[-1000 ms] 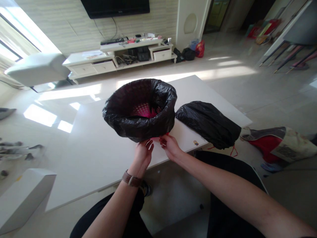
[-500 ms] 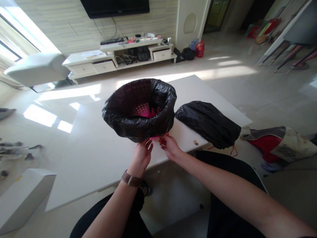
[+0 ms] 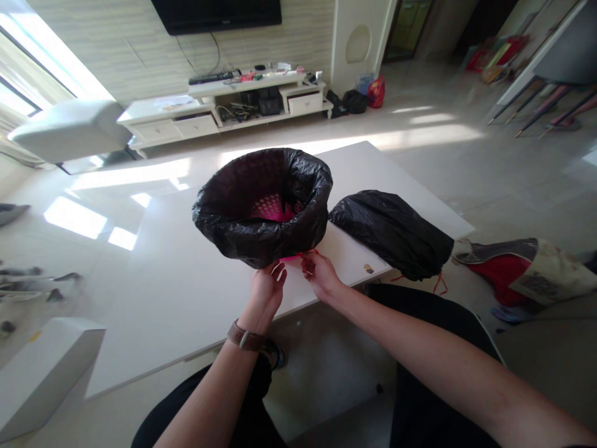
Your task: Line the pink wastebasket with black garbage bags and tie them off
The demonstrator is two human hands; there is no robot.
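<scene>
The pink mesh basket is in front of you, at the white table, close to the long edge nearest you, its mouth facing up; its base is hidden, so you cannot tell how it sits. A black plastic liner covers its rim all round and hangs down outside in crumpled folds, with pink lattice showing inside and a small strip of pink below the liner's near edge. A red drawstring shows at that same edge, and your right hand has it pinched at the fingertips, the other fingers curled in. Your left hand is just beside it, palm turned up, fingers loosely bent below the liner; their tips are partly covered, so you cannot tell whether they grip anything. A brown watch strap circles your left wrist

To the right of the basket, a second black bag lies on its side along the table edge, red ties dangling from its near end, with a little sticker on the tabletop close to it. Farther out you have a cloth bag on the right and, across the floor, a white cabinet below a dark television
</scene>
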